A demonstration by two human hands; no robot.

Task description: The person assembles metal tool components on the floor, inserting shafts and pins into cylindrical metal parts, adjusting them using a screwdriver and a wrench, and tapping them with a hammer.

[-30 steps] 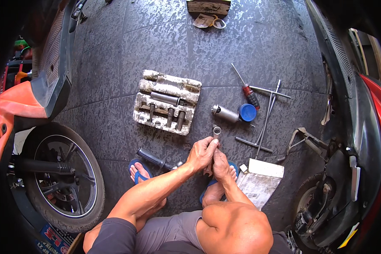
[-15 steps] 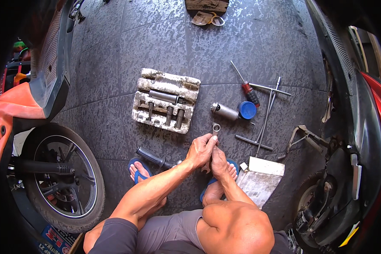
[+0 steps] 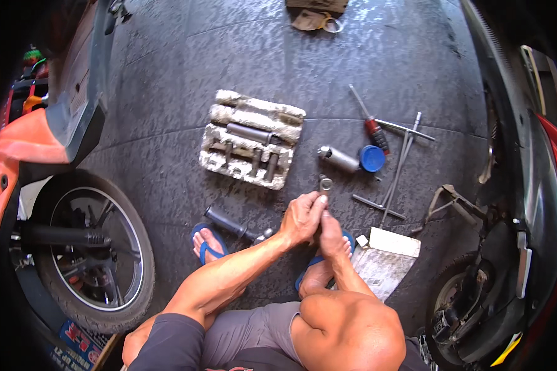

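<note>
You had your left hand (image 3: 300, 221) and right hand (image 3: 332, 236) closed around the wrench (image 3: 323, 192) above the floor (image 3: 241, 62), its long axis pointing away from you, the left nearer its exposed ring end (image 3: 330, 183).

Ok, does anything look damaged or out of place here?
The white foam tray looks worn: its edges are uneven and stained dark. The white packaging beside the right foot is smudged grey.

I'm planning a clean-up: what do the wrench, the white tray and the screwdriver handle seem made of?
Wrench: metal, probably steel, given its grey sheen. White tray: likely moulded foam, matte, with ragged, stained edges. Screwdriver handle: probably plastic or rubber, red and black; blur hides its finish.
</note>
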